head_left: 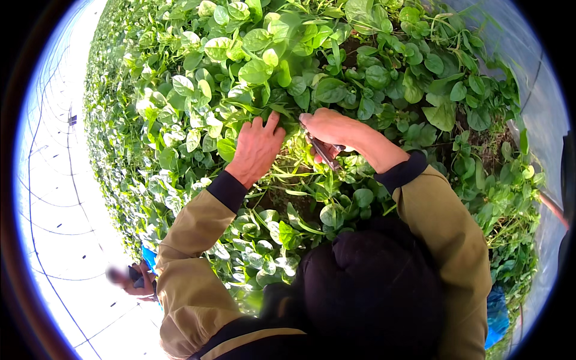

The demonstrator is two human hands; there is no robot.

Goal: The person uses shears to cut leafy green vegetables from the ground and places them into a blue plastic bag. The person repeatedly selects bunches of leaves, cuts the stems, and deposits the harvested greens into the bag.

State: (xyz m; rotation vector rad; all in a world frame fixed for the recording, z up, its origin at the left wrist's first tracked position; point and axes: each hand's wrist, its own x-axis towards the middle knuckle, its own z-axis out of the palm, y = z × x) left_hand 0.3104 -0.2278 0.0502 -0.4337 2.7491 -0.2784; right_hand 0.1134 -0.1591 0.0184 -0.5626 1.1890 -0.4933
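Dense leafy green plants (330, 90) with rounded, glossy leaves lie before me. My left hand (258, 146) reaches palm down into the foliage, its fingers spread and their tips partly hidden by leaves; whether it grips a stem cannot be told. Close to its right, my right hand (326, 130) is closed around a dark-handled hand tool (325, 152), perhaps pruning shears or a knife. The tool's working end is hidden among the leaves near my right thumb.
Clear plastic sheeting (535, 103) runs along the right edge, with a reddish pipe (553, 209) beside it. Blue plastic (497, 315) lies at the lower right. Another person (139, 281) is at the lower left, beyond the plants. Brown soil (288, 200) shows between stems.
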